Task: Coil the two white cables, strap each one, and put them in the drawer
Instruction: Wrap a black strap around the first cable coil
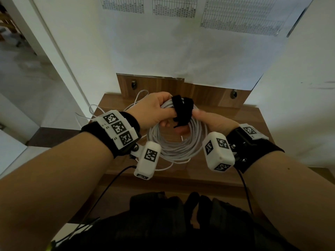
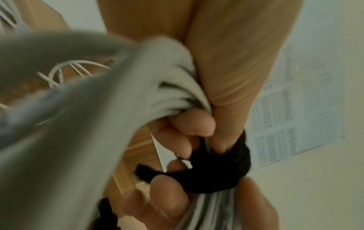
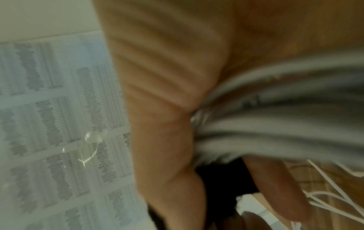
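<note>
Coiled white cable (image 1: 176, 140) is gripped by the left hand (image 1: 154, 110) so loops stay bundled; black strap (image 1: 182, 110) is pinched by the right hand (image 1: 212, 122) for wrapping.

a white wall (image 1: 299, 57) rises behind a brown wooden table (image 1: 253, 120). printed sheets (image 1: 181, 42) of small tables cover the wall's middle. under them a wood panel (image 1: 204, 95) bears two metal knobs. pale floor (image 1: 23, 66) lies at left. the light is dim.
</note>
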A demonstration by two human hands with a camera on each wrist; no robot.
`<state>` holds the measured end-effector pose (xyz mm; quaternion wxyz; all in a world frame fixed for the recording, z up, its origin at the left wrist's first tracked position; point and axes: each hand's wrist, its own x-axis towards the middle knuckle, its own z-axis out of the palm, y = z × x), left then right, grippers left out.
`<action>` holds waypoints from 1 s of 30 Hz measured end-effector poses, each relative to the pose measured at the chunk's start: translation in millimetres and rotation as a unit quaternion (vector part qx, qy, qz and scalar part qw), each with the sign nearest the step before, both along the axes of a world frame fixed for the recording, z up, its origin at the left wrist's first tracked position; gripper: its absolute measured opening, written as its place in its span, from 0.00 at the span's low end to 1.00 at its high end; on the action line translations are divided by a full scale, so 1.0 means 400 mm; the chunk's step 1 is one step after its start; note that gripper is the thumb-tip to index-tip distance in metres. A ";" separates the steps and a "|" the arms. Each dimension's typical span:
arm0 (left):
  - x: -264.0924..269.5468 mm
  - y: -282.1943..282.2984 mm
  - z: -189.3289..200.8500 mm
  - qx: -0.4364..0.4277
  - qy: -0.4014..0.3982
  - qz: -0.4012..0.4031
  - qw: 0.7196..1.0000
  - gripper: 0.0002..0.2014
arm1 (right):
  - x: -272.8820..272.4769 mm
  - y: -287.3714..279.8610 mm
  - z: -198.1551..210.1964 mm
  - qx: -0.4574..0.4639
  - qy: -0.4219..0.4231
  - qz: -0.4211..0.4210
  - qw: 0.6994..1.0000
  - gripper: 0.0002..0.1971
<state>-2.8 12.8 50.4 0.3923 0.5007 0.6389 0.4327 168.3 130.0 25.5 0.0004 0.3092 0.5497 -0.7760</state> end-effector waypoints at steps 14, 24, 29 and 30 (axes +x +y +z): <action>-0.017 -0.011 -0.001 -0.046 -0.001 -0.066 0.997 0.06 | -0.050 0.007 0.015 0.172 -0.092 -0.088 0.977 0.31; 0.008 -0.020 -0.060 -0.088 -0.009 -0.079 0.993 0.07 | -0.048 -0.014 0.035 0.198 0.026 -0.094 0.975 0.14; -0.011 -0.012 -0.028 -0.073 0.012 -0.085 0.994 0.06 | -0.037 -0.027 -0.006 0.075 -0.046 -0.094 0.992 0.29; -0.012 -0.009 -0.018 -0.069 0.008 -0.086 0.994 0.06 | -0.036 -0.030 -0.014 0.031 -0.053 -0.092 0.994 0.33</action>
